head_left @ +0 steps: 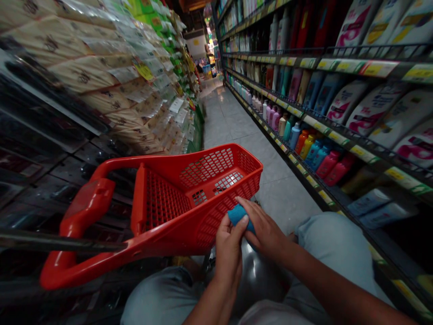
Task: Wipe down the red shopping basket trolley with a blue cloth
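A small blue bundle (237,215) with a fine textured surface, like a folded or rolled cloth, is held between my two hands above my lap. My left hand (229,241) grips its near left side, thumb lying across the front. From the right, my right hand (264,225) closes over it, with the fingers reaching along its far side. Part of the bundle is hidden by the fingers. Just beyond my hands stands a red plastic shopping basket (169,228), with nothing visible inside it. Below them is a shiny dark rounded surface (257,266) between my knees.
Shelves of bottles (329,164) line the right side, with price labels along their edges. Stacked plastic-wrapped packs (111,81) rise on the left. A tiled aisle floor (233,117) runs ahead between them. A dark bar (61,241) crosses by the basket's handle.
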Demonstrator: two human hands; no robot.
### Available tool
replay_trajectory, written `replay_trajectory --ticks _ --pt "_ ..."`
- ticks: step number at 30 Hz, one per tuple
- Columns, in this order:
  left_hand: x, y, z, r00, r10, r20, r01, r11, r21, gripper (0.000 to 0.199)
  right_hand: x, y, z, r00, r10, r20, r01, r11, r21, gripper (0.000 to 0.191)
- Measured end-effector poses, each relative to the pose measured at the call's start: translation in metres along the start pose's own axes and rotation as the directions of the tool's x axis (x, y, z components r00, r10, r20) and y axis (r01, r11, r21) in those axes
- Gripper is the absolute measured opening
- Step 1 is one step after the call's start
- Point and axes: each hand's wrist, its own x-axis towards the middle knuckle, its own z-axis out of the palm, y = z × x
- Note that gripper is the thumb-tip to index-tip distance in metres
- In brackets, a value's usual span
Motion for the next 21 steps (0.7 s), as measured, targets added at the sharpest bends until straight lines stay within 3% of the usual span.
replay_trajectory --ticks 10,14,17,19,20,21 --pt "0.008 -0.007 -0.012 0.989 -0.031 0.144 0.039 0.998 -0.054 0.049 0.006 0.010 -0.014 0.990 0.139 -0.028 -0.126 0.954 0.272 0.054" --pt "0.013 -0.008 -0.009 0.994 -0.026 0.108 0.025 1.000 0.010 0.048 0.001 0.013 -0.012 0.988 0.153 0.001 -0.145 0.933 0.330 0.056" --pt "0.020 -0.005 -0.007 0.993 0.001 0.122 -0.025 0.979 0.200 0.043 -0.003 0.022 -0.011 0.985 0.169 -0.041 -0.147 0.934 0.326 0.051" --pt "0.029 0.005 -0.007 0.978 0.154 0.140 -0.201 0.872 0.446 0.042 0.001 0.034 -0.013 0.970 0.211 -0.118 -0.167 0.938 0.302 0.045" --pt "0.035 0.012 -0.007 0.947 0.273 0.167 -0.318 0.745 0.586 0.041 0.006 0.042 -0.015 0.957 0.237 -0.169 -0.186 0.944 0.271 0.042" --pt "0.042 0.021 -0.007 0.897 0.389 0.211 -0.413 0.562 0.717 0.040 0.013 0.051 -0.017 0.938 0.263 -0.227 -0.213 0.951 0.223 0.041"
